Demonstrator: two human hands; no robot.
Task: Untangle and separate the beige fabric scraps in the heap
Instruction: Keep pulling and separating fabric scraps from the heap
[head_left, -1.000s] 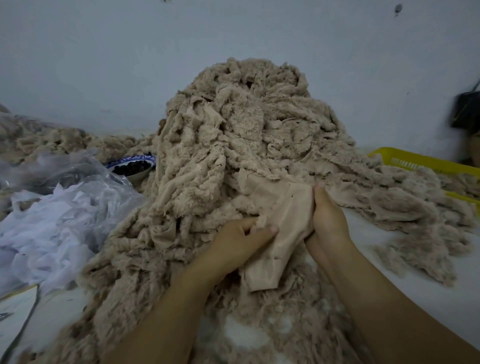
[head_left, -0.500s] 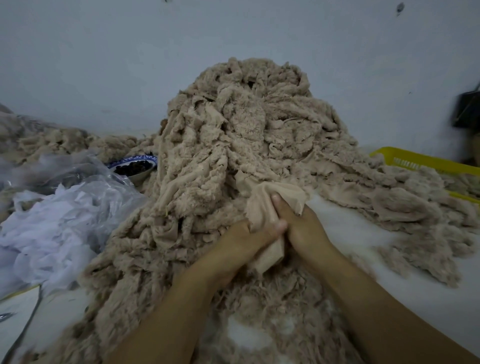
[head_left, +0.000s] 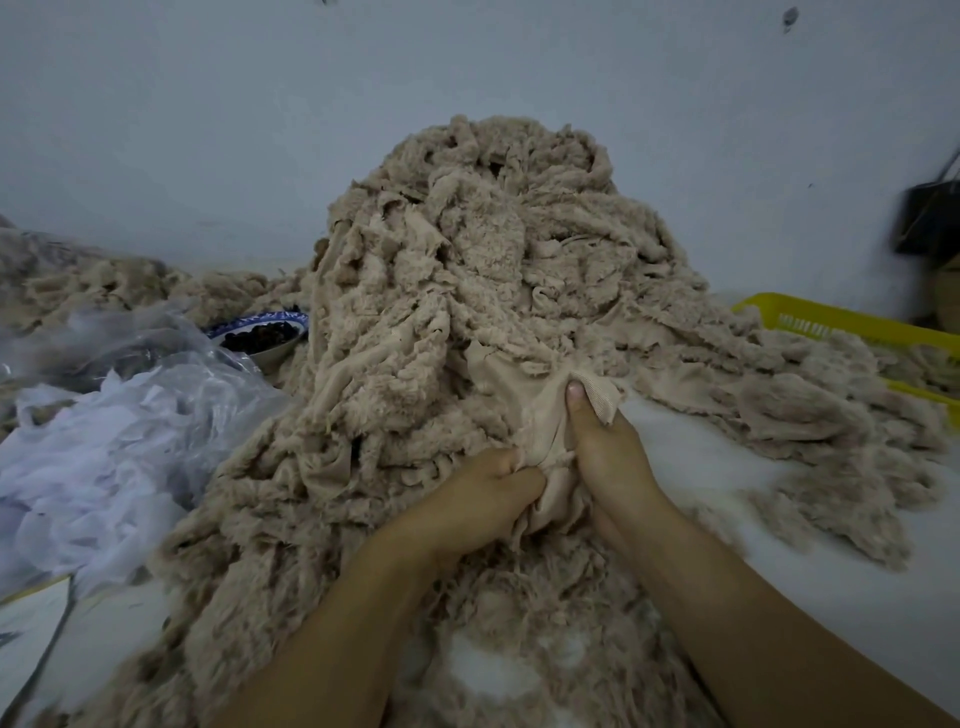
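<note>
Right, heap (head_left: 467, 291) of beige fleecy scraps sits ctr of the white table (head_left: 779, 597), piled tall vs the pale wall (head_left: 208, 130), w/ strands trailing off to the right and down toward the viewer. At its near face, one smooth beige scrap (head_left: 540, 415) is bunched btw both hands, its upper part merging into the pile. Left hand (head_left: 478, 501) has fingers curled tight round the scrap's lower, gathered part. Right hand (head_left: 610, 462) is touching it, thumb (head_left: 577, 410) laid up along a ribbed edge of the same scrap & pinching it; the fingers behind are hidden by cloth. Both forearms come in from the bottom edge over a low, thin spread of scraps.

Left of the heap: a clear plastic bag (head_left: 114, 441) stuffed w/ white scraps. Just behind it is a blue-and-white bowl (head_left: 260, 335) w/ sth dark inside, tucked against the pile's left flank. More beige fluff (head_left: 104, 280) lies along the wall, far left. Right side: a yellow basket (head_left: 831, 322), slotted rim, partly covered by trailing scraps. Dark object (head_left: 930, 218) by the wall, far right; blurred, can't tell what.
</note>
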